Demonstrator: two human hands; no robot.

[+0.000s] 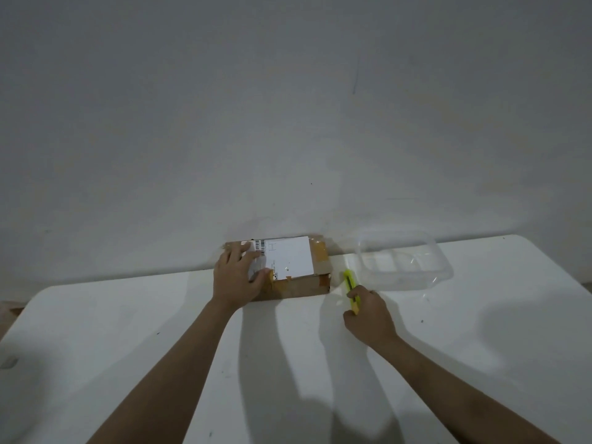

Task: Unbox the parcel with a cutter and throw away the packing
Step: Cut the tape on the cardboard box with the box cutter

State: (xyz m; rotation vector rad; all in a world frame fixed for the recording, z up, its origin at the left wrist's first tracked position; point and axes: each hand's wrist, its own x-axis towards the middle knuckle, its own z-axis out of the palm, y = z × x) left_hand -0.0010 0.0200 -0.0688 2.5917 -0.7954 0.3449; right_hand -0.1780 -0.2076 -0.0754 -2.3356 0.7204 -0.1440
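Observation:
A brown cardboard parcel [298, 285] with a white shipping label and tan tape sits at the far edge of the white table [160, 331], against the wall. My left hand [237, 277] rests on the parcel's left part, fingers spread over the label and thumb at the front edge. Just right of the parcel lies a yellow-green cutter [350, 283], pointing away from me. My right hand [368, 315] grips its near end, fingers curled round the handle.
A clear plastic container [403, 261] stands at the back right of the table, just beyond the cutter. A grey wall rises directly behind the table. A brown surface shows past the table's left edge.

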